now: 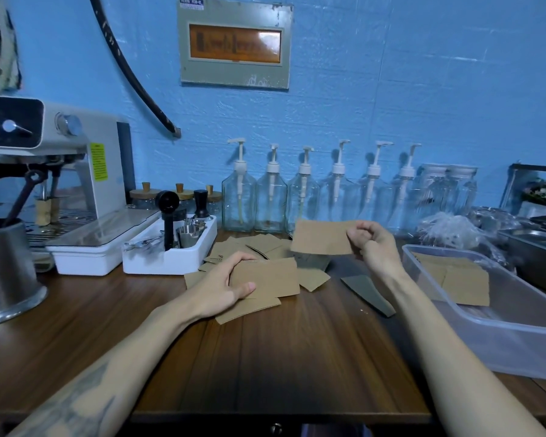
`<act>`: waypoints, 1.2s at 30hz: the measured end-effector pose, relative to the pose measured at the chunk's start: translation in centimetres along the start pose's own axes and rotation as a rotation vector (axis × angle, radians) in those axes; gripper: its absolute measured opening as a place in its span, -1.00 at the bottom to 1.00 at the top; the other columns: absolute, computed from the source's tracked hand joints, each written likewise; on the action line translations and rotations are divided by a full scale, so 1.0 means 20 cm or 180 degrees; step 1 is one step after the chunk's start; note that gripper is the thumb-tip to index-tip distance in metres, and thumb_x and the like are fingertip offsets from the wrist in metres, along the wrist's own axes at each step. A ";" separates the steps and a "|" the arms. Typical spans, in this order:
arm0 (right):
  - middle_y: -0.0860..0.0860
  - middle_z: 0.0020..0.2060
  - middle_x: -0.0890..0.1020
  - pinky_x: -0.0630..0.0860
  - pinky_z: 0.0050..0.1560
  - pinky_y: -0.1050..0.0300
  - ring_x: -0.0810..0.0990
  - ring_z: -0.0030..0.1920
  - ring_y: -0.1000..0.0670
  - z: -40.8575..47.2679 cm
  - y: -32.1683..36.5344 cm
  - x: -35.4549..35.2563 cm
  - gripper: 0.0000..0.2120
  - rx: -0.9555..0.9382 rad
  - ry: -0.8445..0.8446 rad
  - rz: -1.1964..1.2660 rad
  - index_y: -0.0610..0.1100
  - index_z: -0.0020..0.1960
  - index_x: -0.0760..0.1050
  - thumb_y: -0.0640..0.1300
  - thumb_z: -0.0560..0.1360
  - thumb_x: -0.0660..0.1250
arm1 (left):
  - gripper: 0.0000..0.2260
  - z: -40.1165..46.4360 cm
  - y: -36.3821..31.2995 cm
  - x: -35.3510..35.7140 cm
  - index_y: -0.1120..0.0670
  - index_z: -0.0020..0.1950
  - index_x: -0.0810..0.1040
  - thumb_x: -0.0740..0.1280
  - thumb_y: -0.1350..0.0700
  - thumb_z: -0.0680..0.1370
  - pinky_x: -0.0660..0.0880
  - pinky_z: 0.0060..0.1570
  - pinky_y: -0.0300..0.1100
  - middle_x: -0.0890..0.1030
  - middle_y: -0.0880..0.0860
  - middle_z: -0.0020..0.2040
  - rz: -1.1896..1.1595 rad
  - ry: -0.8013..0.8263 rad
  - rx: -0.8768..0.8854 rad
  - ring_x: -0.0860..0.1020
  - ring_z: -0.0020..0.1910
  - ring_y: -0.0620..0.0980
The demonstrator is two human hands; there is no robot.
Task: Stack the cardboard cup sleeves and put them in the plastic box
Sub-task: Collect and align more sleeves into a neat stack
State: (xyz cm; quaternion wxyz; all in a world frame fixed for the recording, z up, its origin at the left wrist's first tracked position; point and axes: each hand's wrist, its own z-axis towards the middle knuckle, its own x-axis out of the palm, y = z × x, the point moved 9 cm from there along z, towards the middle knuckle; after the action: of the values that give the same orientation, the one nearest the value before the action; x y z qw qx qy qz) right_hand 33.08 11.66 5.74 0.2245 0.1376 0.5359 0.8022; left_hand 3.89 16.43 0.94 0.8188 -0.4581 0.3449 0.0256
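My left hand grips a small stack of flat brown cardboard sleeves just above the wooden table. My right hand pinches a single brown sleeve by its right edge and holds it in the air above the pile. Several loose sleeves lie scattered on the table behind my hands, and one lies under the stack. The clear plastic box stands at the right, with a layer of sleeves lying flat inside it.
A dark grey sleeve lies between the pile and the box. A white tray of coffee tools and an espresso machine stand at the left, with a steel pitcher. Glass pump bottles line the blue wall.
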 end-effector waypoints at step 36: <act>0.10 0.23 0.53 0.42 0.12 0.20 0.50 0.12 0.12 -0.36 -0.04 0.59 -0.62 -0.1101 0.2060 -0.1942 0.08 0.39 0.35 -0.08 0.60 0.29 | -0.72 0.00 -0.06 0.01 -0.13 0.24 0.46 0.37 0.14 0.59 0.41 0.05 -0.45 0.56 -0.16 0.16 -0.0083 -0.0077 0.0273 0.50 0.13 -0.30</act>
State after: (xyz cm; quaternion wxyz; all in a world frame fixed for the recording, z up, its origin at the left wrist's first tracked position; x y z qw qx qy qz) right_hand 19.70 12.15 1.92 0.2910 -0.3223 0.4528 0.7787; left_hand 4.46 15.77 1.75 0.8421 -0.4267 0.3298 0.0056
